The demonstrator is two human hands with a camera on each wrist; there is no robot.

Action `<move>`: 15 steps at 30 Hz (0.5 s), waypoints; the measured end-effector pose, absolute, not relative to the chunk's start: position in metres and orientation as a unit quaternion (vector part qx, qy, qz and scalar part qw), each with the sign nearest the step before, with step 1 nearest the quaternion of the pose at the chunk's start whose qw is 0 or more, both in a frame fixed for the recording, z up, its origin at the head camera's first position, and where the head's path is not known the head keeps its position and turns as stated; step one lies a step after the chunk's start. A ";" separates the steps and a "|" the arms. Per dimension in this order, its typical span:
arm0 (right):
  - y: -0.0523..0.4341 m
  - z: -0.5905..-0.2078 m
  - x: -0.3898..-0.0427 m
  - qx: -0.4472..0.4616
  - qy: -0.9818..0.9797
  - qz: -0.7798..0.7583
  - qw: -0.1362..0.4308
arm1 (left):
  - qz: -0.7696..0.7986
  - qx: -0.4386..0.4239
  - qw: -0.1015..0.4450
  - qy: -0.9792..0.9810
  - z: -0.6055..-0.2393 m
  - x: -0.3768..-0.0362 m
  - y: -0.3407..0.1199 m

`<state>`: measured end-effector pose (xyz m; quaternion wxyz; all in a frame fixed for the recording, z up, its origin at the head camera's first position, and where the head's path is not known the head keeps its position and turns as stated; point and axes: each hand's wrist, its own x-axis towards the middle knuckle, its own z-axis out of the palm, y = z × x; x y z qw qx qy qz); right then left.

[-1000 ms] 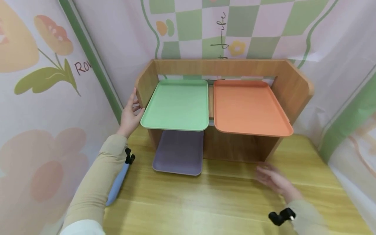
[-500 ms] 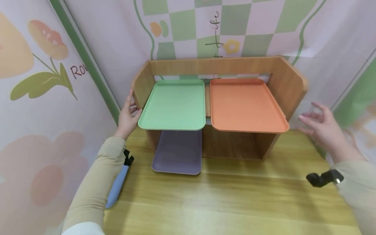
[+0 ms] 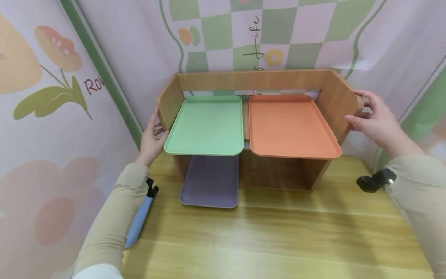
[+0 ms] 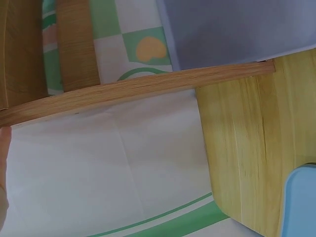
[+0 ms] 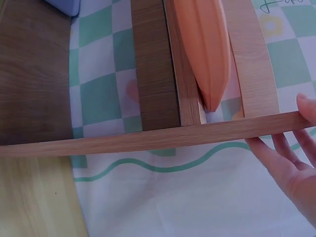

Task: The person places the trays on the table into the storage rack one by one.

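A two-level wooden shelf (image 3: pixel 254 80) stands before me. A light green tray (image 3: pixel 205 126) lies on its upper left and an orange tray (image 3: pixel 292 126) on its upper right, both jutting past the front. A purple tray (image 3: pixel 210 182) sits in the lower left bay, its front part out on the table. My left hand (image 3: pixel 151 141) holds the left side panel, fingers along its outer face and thumb at the front edge. With my right hand (image 3: pixel 378 122) I grip the right side panel's front edge, thumb inside and fingers (image 5: pixel 269 155) outside.
Beneath my left forearm, a light blue tray (image 3: pixel 139 223) lies on the wooden table (image 3: pixel 244 240); its corner shows in the left wrist view. Printed cloth (image 3: pixel 292 23) hangs close behind the shelf and along both sides.
My right hand has risen from the table by the shelf's lower right, swung out to the right, and taken hold of the right side panel. The left hand stays on its panel.
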<state>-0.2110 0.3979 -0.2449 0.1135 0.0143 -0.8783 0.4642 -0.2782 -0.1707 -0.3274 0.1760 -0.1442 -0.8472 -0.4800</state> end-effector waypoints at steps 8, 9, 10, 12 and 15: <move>0.399 -0.245 -0.210 0.012 -0.887 0.452 0.098 | -0.463 -0.160 0.154 -0.858 -0.321 -0.274 -0.179; 0.399 -0.245 -0.210 0.012 -0.889 0.448 0.097 | -0.460 -0.163 0.155 -0.859 -0.320 -0.273 -0.181; 0.399 -0.245 -0.209 0.011 -0.890 0.445 0.096 | -0.454 -0.165 0.159 -0.861 -0.319 -0.272 -0.184; 0.399 -0.244 -0.208 0.009 -0.893 0.440 0.095 | -0.444 -0.168 0.173 -0.863 -0.318 -0.270 -0.189; 0.398 -0.244 -0.206 0.006 -0.897 0.433 0.094 | -0.422 -0.162 0.192 -0.871 -0.318 -0.267 -0.198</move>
